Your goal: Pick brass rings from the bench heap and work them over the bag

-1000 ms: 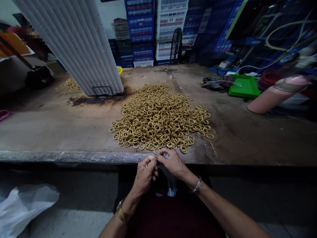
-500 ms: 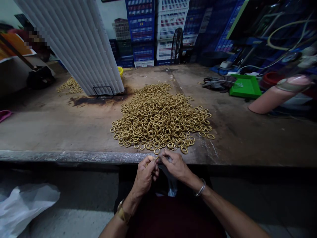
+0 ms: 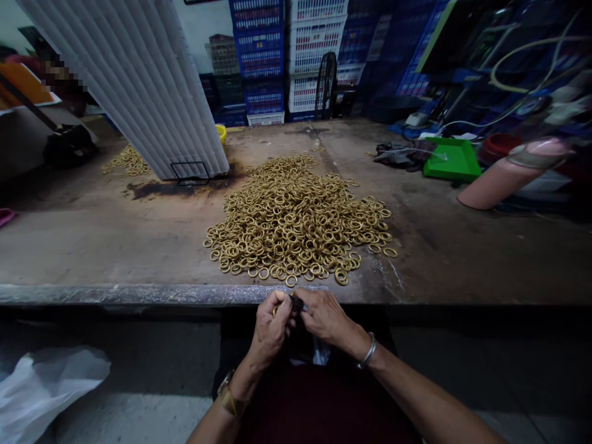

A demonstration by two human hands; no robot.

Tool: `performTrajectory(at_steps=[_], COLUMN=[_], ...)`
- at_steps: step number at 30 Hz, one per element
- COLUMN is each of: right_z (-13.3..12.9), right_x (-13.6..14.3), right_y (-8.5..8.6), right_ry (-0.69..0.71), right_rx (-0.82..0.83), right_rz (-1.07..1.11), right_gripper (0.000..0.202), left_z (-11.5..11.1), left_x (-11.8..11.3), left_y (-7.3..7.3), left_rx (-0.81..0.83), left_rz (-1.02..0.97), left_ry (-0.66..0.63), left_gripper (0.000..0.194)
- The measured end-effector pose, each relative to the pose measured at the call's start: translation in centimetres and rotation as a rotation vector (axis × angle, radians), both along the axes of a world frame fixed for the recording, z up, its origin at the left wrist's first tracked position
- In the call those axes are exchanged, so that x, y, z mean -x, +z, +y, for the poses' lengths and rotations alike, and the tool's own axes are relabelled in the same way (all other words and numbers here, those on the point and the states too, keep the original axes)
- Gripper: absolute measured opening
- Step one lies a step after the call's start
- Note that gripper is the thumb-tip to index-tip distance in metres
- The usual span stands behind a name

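A large heap of brass-coloured rings [image 3: 296, 222] is spread on the worktable [image 3: 102, 246]. Just off the table's front edge, my left hand [image 3: 268, 327] is closed on a brass ring [image 3: 275, 309], its gold rim showing between thumb and fingers. Against it, my right hand [image 3: 326, 316] is closed too, its fingers pressed around a small dark, limp-looking piece [image 3: 296, 303] that meets the ring; its kind is unclear. Below the right hand hangs some clear plastic [image 3: 320, 351]. One loose ring [image 3: 291, 280] lies at the heap's near edge, close to both hands.
A tall ribbed white panel [image 3: 152, 92] stands on the left, with a smaller ring pile [image 3: 126, 161] behind it. To the right are a green tray [image 3: 452, 159] and a pink bottle [image 3: 509, 179]. Stacked crates [image 3: 259, 46] line the back. A white bag [image 3: 55, 388] lies lower left.
My right hand has turned over and closed in toward the left, and the dark piece now shows between the hands. My left hand keeps its grip. The view has shifted slightly.
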State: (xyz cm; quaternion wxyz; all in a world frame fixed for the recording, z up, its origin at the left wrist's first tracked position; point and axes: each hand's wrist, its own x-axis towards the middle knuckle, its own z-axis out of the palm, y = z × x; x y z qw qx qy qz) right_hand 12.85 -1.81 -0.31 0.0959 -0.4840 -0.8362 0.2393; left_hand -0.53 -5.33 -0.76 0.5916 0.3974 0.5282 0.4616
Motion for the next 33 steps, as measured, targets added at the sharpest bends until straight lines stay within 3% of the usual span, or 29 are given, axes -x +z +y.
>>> performTrajectory(at_steps=[13,18,22,26,30,33], right_z=[0.2,0.5,0.8,1.7,2.5,2.5], right_x=[0.0,-0.4,-0.6,-0.5,0.2,1.1], right_y=[0.2,0.3,0.1,-0.1,-0.3,-0.4], right_ry=[0.029,0.012,-0.089,-0.206,-0.192,-0.201], right_rx=[0.086,0.134,0.047,-0.095,-0.172,-0.176], right_rz=[-0.010,-0.001,-0.110,-0.113,-0.094,-0.137], right_gripper=[0.014,0.016,0.018,0.014,0.015,0.018], left_z=[0.0,-1.4,-2.5,-1.9,-1.5,-1.6], left_x=[0.2,0.0,0.2,0.8,1.2,1.4], left_y=[-0.5,1.4,3.1,2.0,0.3,-0.1], left_rx=[-0.049,-0.018,-0.002,0.097,0.124,0.141], left_rz=[0.046,-0.010,-0.179,-0.387,-0.499,-0.538], left_ry=[-0.016,-0.079,-0.182,-0.102,-0.026,-0.014], left_gripper=[0.030,0.030,0.028,0.026,0.025,0.021])
